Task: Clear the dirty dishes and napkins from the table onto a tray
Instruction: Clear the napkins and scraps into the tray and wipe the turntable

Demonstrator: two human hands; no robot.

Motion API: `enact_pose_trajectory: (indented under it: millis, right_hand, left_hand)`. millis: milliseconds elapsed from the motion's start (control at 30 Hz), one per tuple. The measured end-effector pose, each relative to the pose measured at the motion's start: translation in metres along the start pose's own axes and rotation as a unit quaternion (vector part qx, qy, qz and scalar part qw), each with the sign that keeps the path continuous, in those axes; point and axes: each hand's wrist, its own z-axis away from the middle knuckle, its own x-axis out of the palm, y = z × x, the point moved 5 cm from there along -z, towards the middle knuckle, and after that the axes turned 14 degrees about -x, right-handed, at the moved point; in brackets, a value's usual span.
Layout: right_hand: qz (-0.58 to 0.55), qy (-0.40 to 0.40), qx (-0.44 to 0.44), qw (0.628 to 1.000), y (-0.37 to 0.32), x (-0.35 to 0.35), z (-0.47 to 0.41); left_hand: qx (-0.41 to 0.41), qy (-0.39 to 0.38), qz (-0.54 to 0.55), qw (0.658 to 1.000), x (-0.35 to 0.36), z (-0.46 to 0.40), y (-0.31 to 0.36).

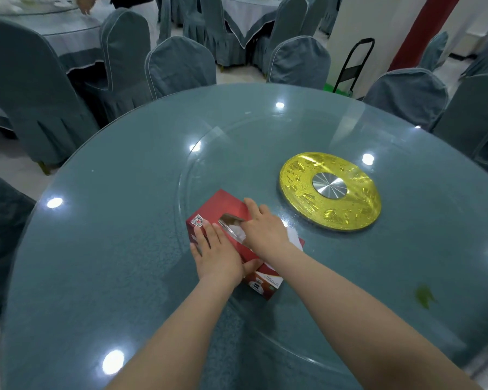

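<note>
Round glass-topped teal table: red cardboard tissue box beside gold turntable hub; left hand pressed flat on box, right hand fingers pinching white tissue.

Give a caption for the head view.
Both hands, left hand and right hand, on a red tissue box on the glass table.

Both forearms bare, reaching in from 6 o'clock toward frame centre, converging. Left hand: palm down, fingers spread flat and pointing to 11 o'clock, thumb tucked out to 3 o'clock, wrist straight. Right hand: just beyond the left at its 1 o'clock, palm down, fingers curled and bunched toward 10 o'clock, wrist bent slightly inward. Hands nearly touching.
</note>
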Motion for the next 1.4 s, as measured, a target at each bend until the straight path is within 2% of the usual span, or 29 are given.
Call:
enact_pose_trajectory:
  millis: [167,300,433,500,567,667,733,867,967,1067,1133,1233,1333,1400]
  right_hand:
    - [0.027,0.017,-0.026,0.999,0.0,0.002,-0.005]
    - [0.006,0.047,-0.022,0.999,0.003,0.005,-0.004]
    - [-0.038,0.101,-0.018,0.994,0.006,0.007,0.0]
    - [-0.114,0.151,0.011,0.982,0.01,0.004,0.006]
    - [-0.219,0.206,0.055,0.952,0.016,-0.001,0.015]
    - [-0.325,0.229,0.126,0.909,0.026,-0.004,0.032]
    - [-0.372,0.26,0.178,0.873,0.036,-0.008,0.046]
    - [-0.438,0.371,0.288,0.767,0.057,-0.016,0.078]
    - [-0.451,0.403,0.308,0.735,0.072,-0.02,0.104]
    - [-0.453,0.401,0.328,0.725,0.086,-0.016,0.137]
    - [-0.444,0.372,0.349,0.737,0.095,-0.007,0.163]
    - [-0.428,0.298,0.376,0.766,0.105,0.014,0.202]
    - [-0.43,0.207,0.377,0.794,0.102,0.034,0.227]
    - [-0.449,0.188,0.366,0.793,0.096,0.043,0.236]
  left_hand:
    - [0.002,0.002,0.001,1.0,-0.002,-0.001,0.0]
    - [0.004,0.002,0.001,1.0,-0.002,-0.002,-0.001]
    - [0.003,0.0,0.001,1.0,-0.003,-0.003,-0.001]
    - [0.003,0.0,0.001,1.0,-0.002,-0.004,-0.002]
    - [0.005,0.001,0.002,1.0,-0.002,-0.005,-0.002]
    - [0.007,0.002,0.002,1.0,-0.001,-0.008,-0.003]
    - [0.008,0.001,-0.001,1.0,-0.002,-0.011,-0.003]
    - [0.011,-0.005,0.002,1.0,-0.003,-0.016,-0.004]
    - [0.02,-0.005,0.014,1.0,-0.007,-0.018,-0.006]
    - [0.025,-0.005,0.016,1.0,-0.015,-0.02,-0.009]
    - [0.031,0.015,0.022,0.999,-0.021,-0.016,-0.011]
    - [0.096,0.114,0.042,0.988,-0.029,0.005,-0.004]
    - [0.201,0.189,0.167,0.947,-0.027,0.047,0.009]
    - [0.265,0.184,0.274,0.906,-0.018,0.079,0.014]
